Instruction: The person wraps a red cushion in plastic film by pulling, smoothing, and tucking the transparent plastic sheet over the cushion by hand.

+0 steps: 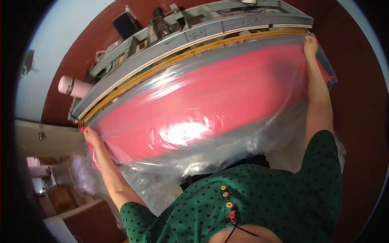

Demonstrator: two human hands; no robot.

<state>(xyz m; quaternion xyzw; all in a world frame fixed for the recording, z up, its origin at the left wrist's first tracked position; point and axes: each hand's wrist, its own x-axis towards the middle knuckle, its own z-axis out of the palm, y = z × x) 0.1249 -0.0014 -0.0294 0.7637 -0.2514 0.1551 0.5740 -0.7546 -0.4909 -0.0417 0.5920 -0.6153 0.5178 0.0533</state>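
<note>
A wide sheet of clear plastic (239, 146) stretches between my two arms, with bright glare on it. A pinkish-red flat piece (243, 89) shows through the plastic, with a grey border along its far edge; its material is hard to tell. My left hand (93, 137) is closed on the plastic near the left end of the metal frame. At the far right corner my right hand (310, 46) is closed on the plastic too. Both arms are spread wide. Toward my body the plastic hangs down in loose folds.
A long grey metal frame (170, 43) with pencil-like marks runs along the far side, with a yellow-orange strip (194, 50) below it. A pink bottle (75, 87) lies by its left end. A dark box-shaped thing (125, 25) stands behind. A red-brown wall (360, 121) rises at right.
</note>
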